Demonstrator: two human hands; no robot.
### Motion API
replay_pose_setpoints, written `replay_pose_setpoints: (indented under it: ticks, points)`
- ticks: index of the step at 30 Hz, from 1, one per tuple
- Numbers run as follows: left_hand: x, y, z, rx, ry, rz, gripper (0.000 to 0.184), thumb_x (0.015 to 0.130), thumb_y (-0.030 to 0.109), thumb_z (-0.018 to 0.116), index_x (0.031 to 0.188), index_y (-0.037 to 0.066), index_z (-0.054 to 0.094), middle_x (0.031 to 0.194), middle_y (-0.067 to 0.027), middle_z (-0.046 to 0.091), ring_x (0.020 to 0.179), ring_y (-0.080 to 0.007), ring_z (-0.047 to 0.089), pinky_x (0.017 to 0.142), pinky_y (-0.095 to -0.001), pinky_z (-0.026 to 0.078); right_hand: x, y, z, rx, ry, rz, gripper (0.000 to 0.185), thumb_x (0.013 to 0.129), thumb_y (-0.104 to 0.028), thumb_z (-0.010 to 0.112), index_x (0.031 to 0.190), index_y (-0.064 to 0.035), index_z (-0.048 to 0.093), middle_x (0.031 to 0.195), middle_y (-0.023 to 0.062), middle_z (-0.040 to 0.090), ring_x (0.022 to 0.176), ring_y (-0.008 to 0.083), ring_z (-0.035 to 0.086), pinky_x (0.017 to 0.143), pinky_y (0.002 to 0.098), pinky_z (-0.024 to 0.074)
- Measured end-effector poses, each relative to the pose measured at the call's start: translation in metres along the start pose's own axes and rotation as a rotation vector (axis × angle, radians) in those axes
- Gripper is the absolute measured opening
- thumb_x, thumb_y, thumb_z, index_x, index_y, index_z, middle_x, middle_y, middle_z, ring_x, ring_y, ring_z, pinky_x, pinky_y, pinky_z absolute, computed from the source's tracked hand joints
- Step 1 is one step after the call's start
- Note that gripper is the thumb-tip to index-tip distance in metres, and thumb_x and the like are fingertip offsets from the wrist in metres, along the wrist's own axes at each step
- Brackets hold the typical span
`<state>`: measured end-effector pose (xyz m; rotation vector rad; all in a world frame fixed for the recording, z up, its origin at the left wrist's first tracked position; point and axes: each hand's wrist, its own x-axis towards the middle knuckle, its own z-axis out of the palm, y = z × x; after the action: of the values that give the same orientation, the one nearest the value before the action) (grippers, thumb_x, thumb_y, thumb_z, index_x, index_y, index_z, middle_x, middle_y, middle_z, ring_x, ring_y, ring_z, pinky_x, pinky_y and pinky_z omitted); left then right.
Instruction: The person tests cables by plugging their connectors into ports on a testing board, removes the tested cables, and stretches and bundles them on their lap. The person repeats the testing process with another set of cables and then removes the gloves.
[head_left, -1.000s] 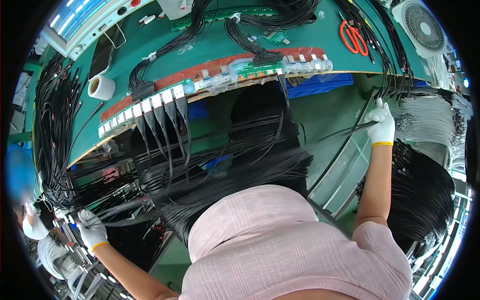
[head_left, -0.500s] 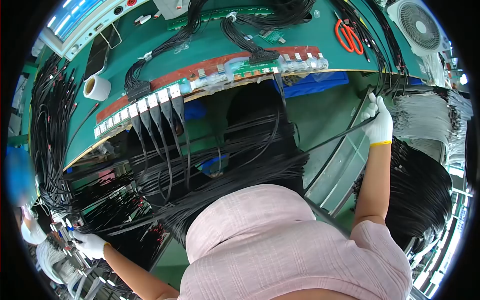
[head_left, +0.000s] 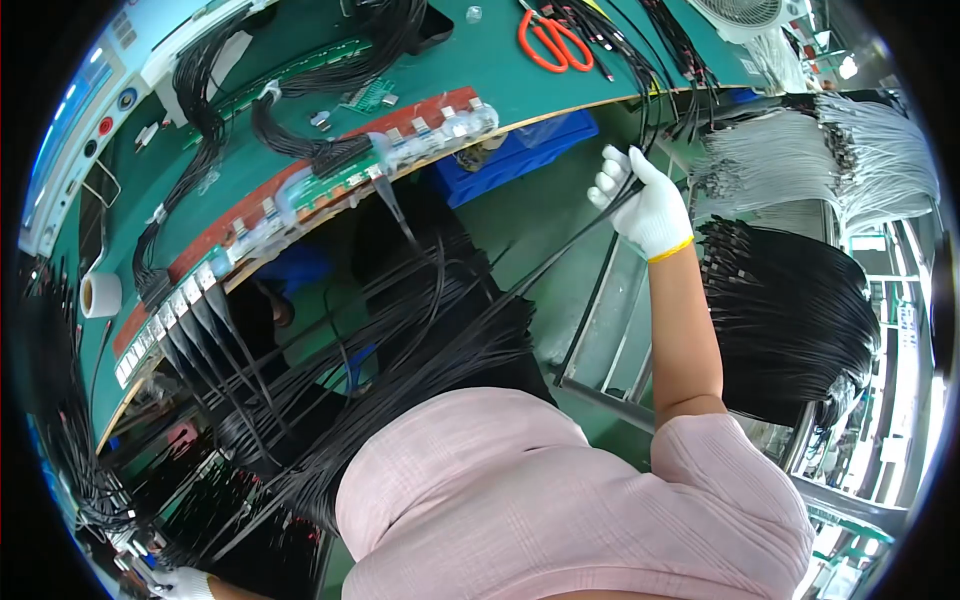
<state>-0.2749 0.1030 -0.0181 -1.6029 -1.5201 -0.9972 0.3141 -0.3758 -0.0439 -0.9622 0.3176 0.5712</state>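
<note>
My right hand (head_left: 645,205), in a white glove with a yellow cuff, is raised off the table's front edge. Its thumb and curled fingers close on a few black cables (head_left: 560,255) that slant down to the bundle across my lap. My left hand (head_left: 185,583), also gloved, is low at the bottom left, closed by black cable ends with silvery connectors; its fingers show only in part. A thick bundle of black cables (head_left: 400,410) lies over my thighs. Several cables plug into a row of white-marked connectors (head_left: 185,305) on the curved board strip.
Orange-handled scissors (head_left: 553,45) lie on the green table (head_left: 450,65). A tape roll (head_left: 101,295) stands at left. Bundles of white cables (head_left: 780,160) and black cables (head_left: 790,310) hang on a rack at right. A blue bin (head_left: 520,155) is under the table edge.
The view has turned toward the right, so table and boards sit further left. My right hand still grips cables; my left hand has dropped closer to the bottom edge of the view.
</note>
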Motion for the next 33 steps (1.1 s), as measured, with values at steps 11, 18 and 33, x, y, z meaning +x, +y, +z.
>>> replay_pose_setpoints:
  ticks: [11, 18, 33]
  points:
    - [0.011, 0.101, -0.031, -1.117, -1.237, -0.525, 0.036, 0.101, 0.024, 0.043, 0.12, 0.001, 0.063, 0.072, 0.0037, 0.038, 0.066, -0.0081, 0.044, 0.064, -0.0207, 0.045, -0.066, 0.068, 0.122, -0.865, -0.001, -0.234, 0.021, 0.088, -0.024, 0.063, 0.086, -0.0037, 0.068, 0.055, -0.0046, 0.046, 0.047, 0.0026, 0.038, 0.045, 0.0195, 0.0282]
    - [-0.026, 0.247, -0.071, -1.39, -1.482, -0.598, 0.043, 0.099, 0.028, 0.049, 0.115, -0.01, 0.06, 0.071, -0.003, 0.055, 0.058, -0.0108, 0.053, 0.06, -0.0261, 0.05, -0.061, 0.13, 0.173, -0.476, -0.3, -0.032, 0.031, 0.096, -0.025, 0.056, 0.094, 0.004, 0.068, 0.056, -0.0025, 0.047, 0.045, 0.0052, 0.04, 0.044, 0.0204, 0.0314]
    - [-0.02, 0.266, -0.075, -1.57, -1.699, -0.827, 0.043, 0.099, 0.036, 0.046, 0.102, -0.005, 0.06, 0.067, -0.0065, 0.053, 0.053, -0.0145, 0.045, 0.052, -0.0309, 0.043, -0.073, 0.127, 0.177, -0.575, -0.305, 0.089, 0.024, 0.09, -0.021, 0.06, 0.087, 0.0018, 0.066, 0.059, -0.0008, 0.05, 0.047, 0.0058, 0.041, 0.045, 0.0215, 0.0311]
